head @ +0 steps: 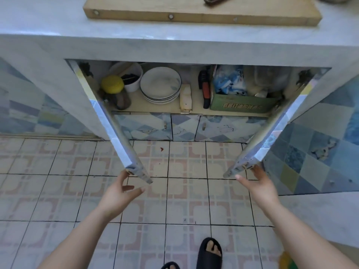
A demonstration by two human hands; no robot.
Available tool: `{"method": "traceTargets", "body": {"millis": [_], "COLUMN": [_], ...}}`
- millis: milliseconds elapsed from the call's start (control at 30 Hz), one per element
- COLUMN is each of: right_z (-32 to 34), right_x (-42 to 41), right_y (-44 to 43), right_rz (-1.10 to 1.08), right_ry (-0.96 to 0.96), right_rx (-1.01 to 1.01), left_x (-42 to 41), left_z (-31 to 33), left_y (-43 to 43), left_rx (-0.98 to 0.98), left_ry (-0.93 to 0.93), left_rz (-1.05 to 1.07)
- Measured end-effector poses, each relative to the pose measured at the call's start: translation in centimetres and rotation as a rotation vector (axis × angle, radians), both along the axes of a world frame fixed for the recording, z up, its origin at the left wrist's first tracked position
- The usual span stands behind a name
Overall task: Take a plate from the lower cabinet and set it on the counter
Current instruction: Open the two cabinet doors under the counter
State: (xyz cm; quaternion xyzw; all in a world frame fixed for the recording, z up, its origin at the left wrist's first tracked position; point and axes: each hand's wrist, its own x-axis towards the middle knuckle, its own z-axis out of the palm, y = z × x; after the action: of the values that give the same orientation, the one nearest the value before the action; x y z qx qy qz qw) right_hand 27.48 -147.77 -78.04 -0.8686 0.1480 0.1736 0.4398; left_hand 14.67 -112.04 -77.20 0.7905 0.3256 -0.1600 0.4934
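a stack of round white glazed plates with dark rims point(160, 85) sits inside the open lower cabinet. the left hand point(118, 193) and right hand point(259, 185) touch the tiled door edges, fingers spread wide, holding nothing.

Both cabinet doors stand open below the counter point(58, 24), the left door point(116, 133) and right door point(272, 133) flanking the shelf. A stack of plates point(160, 85) sits left of centre, a bucket point(134, 74) behind-left, a jar point(114, 90) further left. A cardboard box point(239, 105) sits right. A cutting board point(194, 10) lies on the counter above.
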Motion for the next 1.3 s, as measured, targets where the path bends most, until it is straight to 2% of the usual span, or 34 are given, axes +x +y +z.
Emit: {"method": "traceTargets", "body": {"millis": [133, 300, 500, 767, 967, 1100, 1200, 1300], "right_z": [-0.3, -0.1, 0.3, 0.0, -0.7, -1.3, -1.1, 0.5], "right_x": [-0.9, -1.8, -2.3, -2.6, -2.7, -5.2, -8.0, -9.1], "right_y": [-1.4, -3.8, -6.7, -8.2, -8.2, -6.7, -4.2, -0.3], "right_rz": [-0.045, -0.068, -0.027, -0.032, -0.015, -0.077, 0.058, 0.166], "right_ry": [-0.009, -0.02, -0.044, -0.046, 0.025, 0.292, 0.417, 0.359], "right_rx": [-0.01, -0.007, -0.007, 0.021, -0.028, -0.072, -0.079, -0.056], "left_x": [-2.2, -3.5, -3.9, -4.6, -4.2, -6.1, -6.8, -5.6], "left_z": [0.2, -0.2, -0.9, -0.9, -0.1, -0.4, -0.1, 1.3], "left_y": [1.2, 2.3, 1.3, 2.4, 1.2, -1.9, -6.0, -8.9], "left_rx": [0.13, 0.183, 0.097, 0.087, 0.058, 0.103, 0.029, -0.041], "left_ry": [0.014, 0.029, -0.096, -0.069, -0.04, 0.173, 0.221, 0.196], "left_rz": [-0.001, 0.05, 0.305, 0.311, 0.346, 0.382, 0.349, 0.311]}}
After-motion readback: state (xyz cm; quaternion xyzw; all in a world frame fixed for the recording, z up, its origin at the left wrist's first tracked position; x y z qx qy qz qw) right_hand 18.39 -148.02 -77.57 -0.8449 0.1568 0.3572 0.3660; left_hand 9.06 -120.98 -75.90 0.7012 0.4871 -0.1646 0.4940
